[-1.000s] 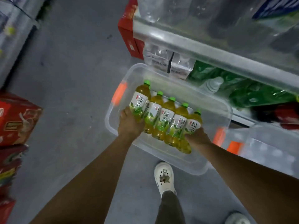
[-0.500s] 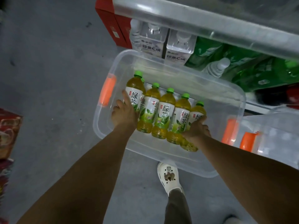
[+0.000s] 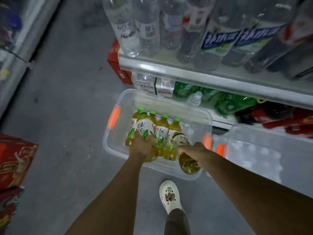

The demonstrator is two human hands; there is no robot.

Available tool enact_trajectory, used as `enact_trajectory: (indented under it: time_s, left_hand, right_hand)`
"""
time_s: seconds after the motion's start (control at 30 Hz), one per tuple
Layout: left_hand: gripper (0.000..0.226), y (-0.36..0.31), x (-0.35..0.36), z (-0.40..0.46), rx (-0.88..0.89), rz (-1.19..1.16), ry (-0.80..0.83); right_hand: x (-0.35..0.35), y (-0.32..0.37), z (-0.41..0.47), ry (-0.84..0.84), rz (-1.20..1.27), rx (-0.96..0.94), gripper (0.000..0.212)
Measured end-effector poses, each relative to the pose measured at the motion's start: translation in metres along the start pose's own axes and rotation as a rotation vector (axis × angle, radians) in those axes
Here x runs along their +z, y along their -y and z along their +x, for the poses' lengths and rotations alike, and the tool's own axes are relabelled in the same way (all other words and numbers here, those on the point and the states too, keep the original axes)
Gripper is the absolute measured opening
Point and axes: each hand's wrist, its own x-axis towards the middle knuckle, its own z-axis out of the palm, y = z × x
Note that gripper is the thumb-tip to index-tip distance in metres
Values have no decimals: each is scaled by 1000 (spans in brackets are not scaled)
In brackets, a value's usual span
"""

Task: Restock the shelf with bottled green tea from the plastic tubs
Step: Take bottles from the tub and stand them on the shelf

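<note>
Green tea bottles (image 3: 160,133) lie in the clear tub (image 3: 118,143) on the floor; the left hand (image 3: 143,146) grips one, the right hand (image 3: 191,149) another, tilted clear. Next, I'd judge, comes lifting both to the shelf (image 3: 186,70).

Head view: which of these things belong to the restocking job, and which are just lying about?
Job:
green tea bottles
clear tub
left hand
right hand
shelf

Lying about:
water bottles
red cartons
second tub
</note>
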Motion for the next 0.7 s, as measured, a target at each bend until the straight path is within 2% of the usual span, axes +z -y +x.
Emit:
enact_trajectory:
  time_s: [0.1,0.17,0.2,0.23,0.3,0.33,0.4,0.43,0.5,0.57,0.7]
  left_hand:
    - [72,-22,6,-56,49,-138,-37]
    - [90,-34,14,-91,85,-144,-63]
    - [95,-40,17,-111,91,-136,-55]
    - [86,-49,19,-137,105,-147,-49]
    - [51,-63,27,-188,135,-182,-48]
    - [48,-69,32,-214,166,-197,-51]
    - [58,-79,49,-264,234,-211,-37]
    - [61,-84,59,-290,269,-232,-26]
    - [47,-96,78,-343,344,-264,-25]
    - [34,-108,101,-399,422,-279,-26]
    - [51,-133,146,-507,585,-326,-20]
  right_hand:
    - [-30,-4,-46,61,38,-28,74]
    - [-51,-18,-77,82,69,-88,88]
    - [-62,-26,-94,92,98,-111,87]
    - [-73,-35,-113,97,138,-135,77]
    - [-99,-58,-155,68,190,-213,52]
    - [-113,-73,-175,45,184,-261,58]
    - [-143,-107,-211,-6,170,-370,73]
    - [-157,-124,-232,-38,172,-422,67]
    - [-185,-161,-270,-128,173,-532,56]
    - [-214,-200,-307,-234,185,-638,61]
    - [-275,-276,-382,-422,191,-794,66]
